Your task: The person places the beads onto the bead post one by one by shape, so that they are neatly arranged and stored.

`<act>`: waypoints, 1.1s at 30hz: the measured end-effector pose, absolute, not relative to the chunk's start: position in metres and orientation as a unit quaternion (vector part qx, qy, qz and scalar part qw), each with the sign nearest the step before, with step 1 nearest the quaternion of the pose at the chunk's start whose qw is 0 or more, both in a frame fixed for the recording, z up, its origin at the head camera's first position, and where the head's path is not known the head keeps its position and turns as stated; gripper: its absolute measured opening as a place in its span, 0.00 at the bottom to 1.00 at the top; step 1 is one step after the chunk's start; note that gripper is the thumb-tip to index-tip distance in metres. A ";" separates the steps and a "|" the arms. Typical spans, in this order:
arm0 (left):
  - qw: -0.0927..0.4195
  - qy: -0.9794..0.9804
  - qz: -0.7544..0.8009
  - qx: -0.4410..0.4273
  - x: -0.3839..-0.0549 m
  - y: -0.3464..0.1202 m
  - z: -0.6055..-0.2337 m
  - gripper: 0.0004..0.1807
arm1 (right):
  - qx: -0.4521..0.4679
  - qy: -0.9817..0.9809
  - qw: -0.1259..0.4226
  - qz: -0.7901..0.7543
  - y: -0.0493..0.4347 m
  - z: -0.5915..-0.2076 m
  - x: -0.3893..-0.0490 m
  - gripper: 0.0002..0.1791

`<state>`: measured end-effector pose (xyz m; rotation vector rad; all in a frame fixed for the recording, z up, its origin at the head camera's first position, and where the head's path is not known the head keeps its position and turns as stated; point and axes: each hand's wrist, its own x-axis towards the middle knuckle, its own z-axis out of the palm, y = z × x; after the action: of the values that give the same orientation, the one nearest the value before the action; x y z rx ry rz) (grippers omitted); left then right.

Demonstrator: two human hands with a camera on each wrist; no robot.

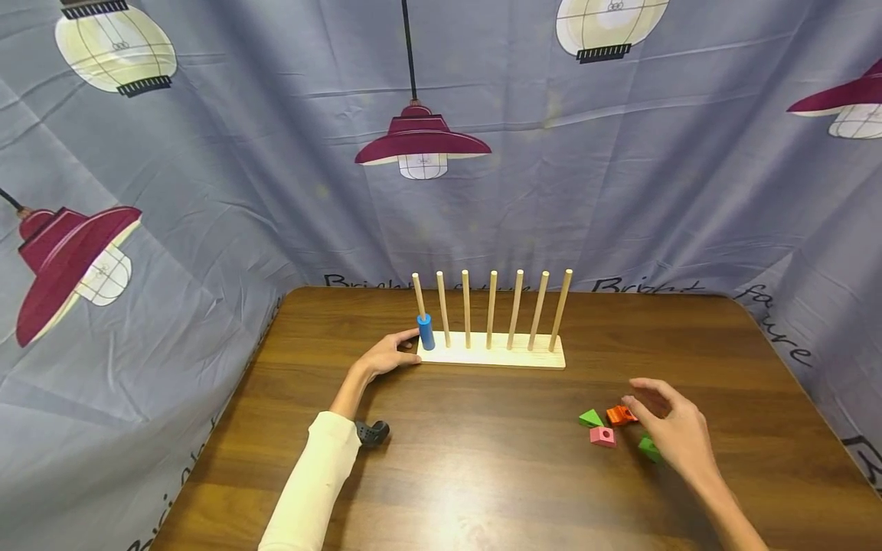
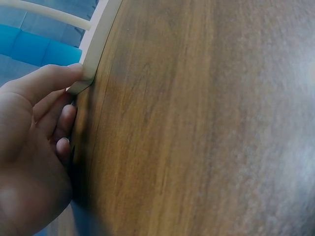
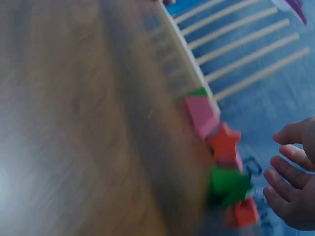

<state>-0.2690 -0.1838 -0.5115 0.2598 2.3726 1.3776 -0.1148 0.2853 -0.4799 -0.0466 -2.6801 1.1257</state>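
A wooden peg rack (image 1: 492,357) with a row of several upright pegs stands toward the back of the table. Blue cylinder beads (image 1: 426,334) are stacked low on its leftmost peg. My left hand (image 1: 383,357) grips the rack's left end, thumb at the front corner and a finger at the back one. My right hand (image 1: 678,430), fingers loosely bent and holding nothing, hovers over a small group of holed blocks. Among these are a green triangle (image 1: 590,418), an orange star (image 3: 225,142), a pink block (image 1: 602,437) and a green block (image 3: 228,184).
A brown wooden table (image 1: 482,474) carries everything. Behind and beside it hangs a grey-blue curtain (image 1: 276,153) printed with lamps. Another orange-red block (image 3: 245,212) lies beyond the green one in the right wrist view.
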 end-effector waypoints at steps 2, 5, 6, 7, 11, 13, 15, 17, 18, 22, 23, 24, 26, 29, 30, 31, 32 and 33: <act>0.194 0.846 0.488 0.094 -0.269 -0.183 -0.512 0.39 | -0.040 -0.920 0.115 0.372 0.299 -0.487 -0.105 0.20; 0.194 0.847 0.486 0.093 -0.269 -0.183 -0.511 0.39 | -0.076 -0.923 0.105 0.362 0.315 -0.498 -0.092 0.20; 0.193 0.847 0.486 0.092 -0.269 -0.182 -0.511 0.39 | -0.084 -0.923 0.100 0.362 0.319 -0.501 -0.089 0.21; 0.192 0.848 0.486 0.090 -0.269 -0.182 -0.511 0.39 | -0.090 -0.923 0.095 0.361 0.323 -0.504 -0.087 0.22; 0.188 0.850 0.485 0.086 -0.269 -0.182 -0.511 0.39 | -0.099 -0.927 0.070 0.354 0.331 -0.510 -0.082 0.26; 0.187 0.849 0.486 0.086 -0.269 -0.182 -0.511 0.38 | -0.099 -0.930 0.056 0.351 0.332 -0.511 -0.083 0.28; 0.188 0.848 0.487 0.087 -0.268 -0.182 -0.511 0.39 | -0.101 -0.932 0.040 0.347 0.332 -0.511 -0.083 0.29; 0.189 0.847 0.489 0.086 -0.268 -0.182 -0.510 0.39 | -0.106 -0.934 0.025 0.341 0.331 -0.510 -0.085 0.30; 0.189 0.847 0.490 0.087 -0.269 -0.182 -0.510 0.39 | -0.108 -0.934 0.017 0.339 0.330 -0.510 -0.085 0.30; 0.186 0.847 0.490 0.086 -0.269 -0.182 -0.510 0.39 | -0.103 -0.938 0.004 0.331 0.327 -0.508 -0.091 0.30; 0.186 0.848 0.489 0.087 -0.270 -0.182 -0.510 0.39 | -0.101 -0.939 0.004 0.330 0.326 -0.508 -0.092 0.30; 0.186 0.848 0.489 0.087 -0.269 -0.182 -0.509 0.39 | -0.098 -0.939 0.004 0.328 0.326 -0.507 -0.093 0.29; 0.186 0.848 0.488 0.087 -0.269 -0.182 -0.509 0.39 | -0.094 -0.941 0.006 0.326 0.324 -0.507 -0.095 0.27; 0.186 0.848 0.488 0.088 -0.269 -0.183 -0.510 0.39 | -0.090 -0.941 0.009 0.326 0.322 -0.506 -0.098 0.24; 0.187 0.848 0.488 0.088 -0.269 -0.183 -0.510 0.39 | -0.089 -0.941 0.008 0.326 0.322 -0.506 -0.099 0.23; 0.187 0.848 0.488 0.088 -0.269 -0.183 -0.510 0.39 | -0.088 -0.941 0.007 0.326 0.322 -0.506 -0.099 0.22; 0.186 0.849 0.487 0.088 -0.269 -0.183 -0.511 0.39 | -0.086 -0.942 0.004 0.325 0.322 -0.505 -0.100 0.20; 0.187 0.849 0.487 0.087 -0.268 -0.183 -0.510 0.39 | -0.085 -0.942 0.001 0.325 0.321 -0.505 -0.100 0.19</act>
<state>-0.2683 -0.1831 -0.5102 0.2437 2.3890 1.3724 -0.1004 0.3213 -0.5046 -0.2656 -2.9569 1.0200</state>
